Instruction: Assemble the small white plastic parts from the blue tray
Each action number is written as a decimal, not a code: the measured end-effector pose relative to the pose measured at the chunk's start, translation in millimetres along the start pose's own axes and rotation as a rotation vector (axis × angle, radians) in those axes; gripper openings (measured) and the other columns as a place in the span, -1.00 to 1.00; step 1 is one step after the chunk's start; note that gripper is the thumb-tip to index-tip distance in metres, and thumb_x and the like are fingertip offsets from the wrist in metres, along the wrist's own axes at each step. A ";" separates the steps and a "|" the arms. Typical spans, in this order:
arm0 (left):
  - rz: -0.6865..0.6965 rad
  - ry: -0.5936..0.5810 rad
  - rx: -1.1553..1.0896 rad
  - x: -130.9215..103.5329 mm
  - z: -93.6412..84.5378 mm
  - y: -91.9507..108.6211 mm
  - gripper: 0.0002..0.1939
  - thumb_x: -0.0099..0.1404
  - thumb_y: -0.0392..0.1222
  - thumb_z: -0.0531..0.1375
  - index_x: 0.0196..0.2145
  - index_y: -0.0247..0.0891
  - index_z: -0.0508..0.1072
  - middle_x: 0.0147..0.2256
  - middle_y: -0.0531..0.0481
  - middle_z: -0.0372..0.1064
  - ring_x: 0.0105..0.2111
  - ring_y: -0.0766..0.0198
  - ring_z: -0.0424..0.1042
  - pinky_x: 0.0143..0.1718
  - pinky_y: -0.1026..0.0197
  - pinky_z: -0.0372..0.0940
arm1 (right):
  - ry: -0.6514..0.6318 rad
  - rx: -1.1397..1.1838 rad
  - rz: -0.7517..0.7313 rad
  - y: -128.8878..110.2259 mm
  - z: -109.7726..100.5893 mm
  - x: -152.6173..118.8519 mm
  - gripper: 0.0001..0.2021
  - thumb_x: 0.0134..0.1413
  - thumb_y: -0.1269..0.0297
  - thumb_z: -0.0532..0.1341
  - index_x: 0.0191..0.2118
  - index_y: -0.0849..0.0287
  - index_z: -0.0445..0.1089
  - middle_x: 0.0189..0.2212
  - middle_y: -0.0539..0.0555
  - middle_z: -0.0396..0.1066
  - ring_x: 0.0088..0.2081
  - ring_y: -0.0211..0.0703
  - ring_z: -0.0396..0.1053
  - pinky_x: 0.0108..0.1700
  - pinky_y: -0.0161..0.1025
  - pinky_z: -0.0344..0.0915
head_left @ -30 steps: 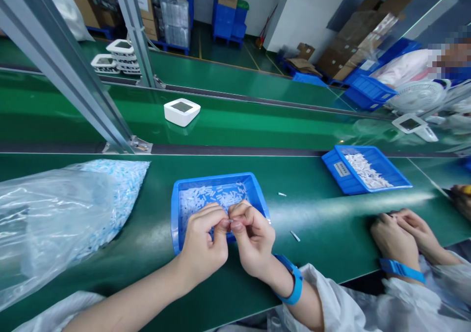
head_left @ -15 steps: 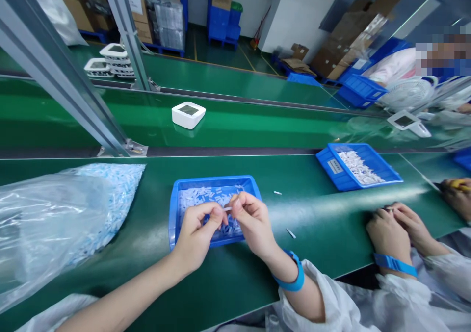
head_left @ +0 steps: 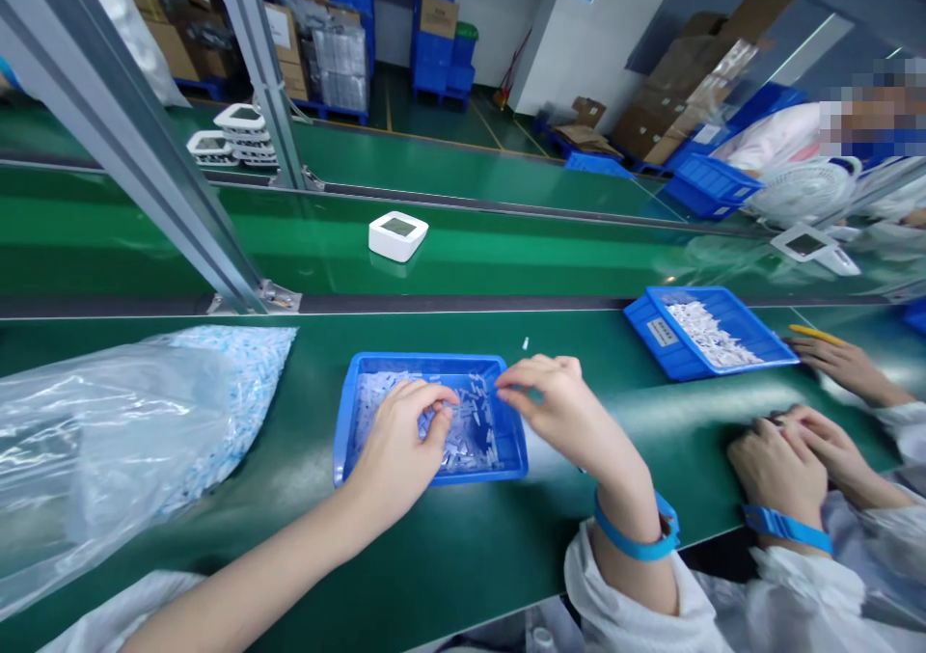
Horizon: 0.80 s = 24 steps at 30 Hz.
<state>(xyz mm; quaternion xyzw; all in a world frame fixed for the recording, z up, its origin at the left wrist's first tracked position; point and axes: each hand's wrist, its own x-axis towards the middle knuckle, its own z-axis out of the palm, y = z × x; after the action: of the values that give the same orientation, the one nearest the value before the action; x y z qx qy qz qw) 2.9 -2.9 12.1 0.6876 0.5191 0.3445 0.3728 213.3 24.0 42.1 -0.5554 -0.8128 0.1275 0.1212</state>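
A blue tray holds a loose layer of small whitish strips. Above its middle is my left hand, its fingers curled and a gap between thumb and forefinger; nothing shows in that gap. My right hand hovers at the tray's right edge, fingers bent downward and thumb slightly apart, with no piece visible in it. Just behind this hand, a small white piece shows over the green bench. Another small piece is mostly hidden below my right wrist.
At left lies a clear plastic bag of pale blue-white pieces. To the right stands a blue bin of white parts, near a co-worker's hands. A white device with a screen sits behind a metal post.
My hands have parted from the white strip they pinched together. The right hand has moved right, off the tray's middle. A small piece now shows behind it. The view has shifted slightly.
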 end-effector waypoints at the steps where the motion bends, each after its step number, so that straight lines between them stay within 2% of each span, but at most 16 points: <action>1: 0.032 -0.083 0.113 1.5 -2.9 -0.5 -0.79 0.26 -0.39 0.08 -0.27 -0.23 0.49 -0.27 -0.05 0.46 -0.17 0.14 0.39 -0.07 0.06 0.22 | -0.100 -0.072 -0.053 -10.4 1.6 1.5 -0.85 0.12 0.46 0.19 -0.34 0.14 0.51 -0.36 0.09 0.53 -0.21 -0.01 0.38 -0.05 0.03 0.07; 3: 0.053 -0.265 0.327 4.8 -8.2 -2.9 -0.78 0.22 -0.42 0.09 -0.31 -0.24 0.50 -0.26 -0.07 0.47 -0.13 0.07 0.37 -0.04 -0.03 0.18 | -0.252 -0.234 -0.130 -25.9 6.0 4.2 -0.87 0.02 0.50 0.24 -0.47 0.20 0.50 -0.45 0.14 0.52 -0.16 0.11 0.35 -0.04 0.11 0.03; 6: 0.000 -0.428 0.493 9.9 -12.1 -8.3 -0.85 0.18 -0.37 0.16 -0.34 -0.23 0.52 -0.23 -0.09 0.50 -0.09 -0.01 0.36 -0.04 -0.09 0.16 | -0.320 -0.385 -0.192 -37.1 13.9 7.4 -0.89 -0.08 0.55 0.24 -0.52 0.27 0.48 -0.45 0.23 0.51 -0.10 0.25 0.29 0.00 0.23 -0.04; 12: -0.012 -0.447 0.588 15.1 -10.1 -12.0 -0.86 0.10 -0.36 0.21 -0.37 -0.24 0.54 -0.30 -0.08 0.52 -0.10 -0.03 0.36 -0.09 -0.07 0.19 | -0.427 -0.439 -0.229 -43.6 25.4 11.6 -0.79 -0.04 0.61 0.13 -0.40 0.32 0.51 -0.32 0.33 0.50 -0.12 0.22 0.32 0.04 0.25 -0.04; 16: -0.015 -0.440 0.596 14.0 -9.8 -10.6 -0.86 0.08 -0.38 0.19 -0.44 -0.23 0.53 -0.33 -0.08 0.52 -0.13 -0.01 0.38 -0.08 -0.06 0.19 | -0.464 -0.446 -0.297 -36.6 28.9 11.2 -0.78 -0.06 0.60 0.11 -0.39 0.32 0.50 -0.31 0.33 0.48 -0.13 0.17 0.33 0.06 0.20 -0.03; 19: -0.017 -0.435 0.599 13.2 -10.3 -10.5 -0.85 0.08 -0.39 0.17 -0.46 -0.24 0.52 -0.32 -0.09 0.51 -0.14 0.01 0.39 -0.07 -0.05 0.19 | -0.444 -0.422 -0.339 -28.7 32.6 9.4 -0.80 -0.09 0.59 0.11 -0.42 0.31 0.47 -0.36 0.28 0.47 -0.19 0.09 0.33 0.05 0.10 -0.02; 24: -0.022 -0.432 0.607 13.5 -10.5 -9.0 -0.84 0.08 -0.36 0.18 -0.37 -0.26 0.53 -0.24 -0.15 0.51 -0.08 -0.04 0.38 -0.03 -0.08 0.17 | -0.366 -0.392 -0.333 -25.6 41.4 8.5 -0.80 -0.05 0.60 0.07 -0.42 0.28 0.41 -0.44 0.21 0.44 -0.27 0.00 0.34 -0.01 -0.01 -0.01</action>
<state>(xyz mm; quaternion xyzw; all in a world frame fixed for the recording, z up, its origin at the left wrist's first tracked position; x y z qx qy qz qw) -7.2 13.5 10.5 0.8181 0.5144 0.0177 0.2565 173.9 20.0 12.4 -0.3953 -0.9100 0.0444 -0.1171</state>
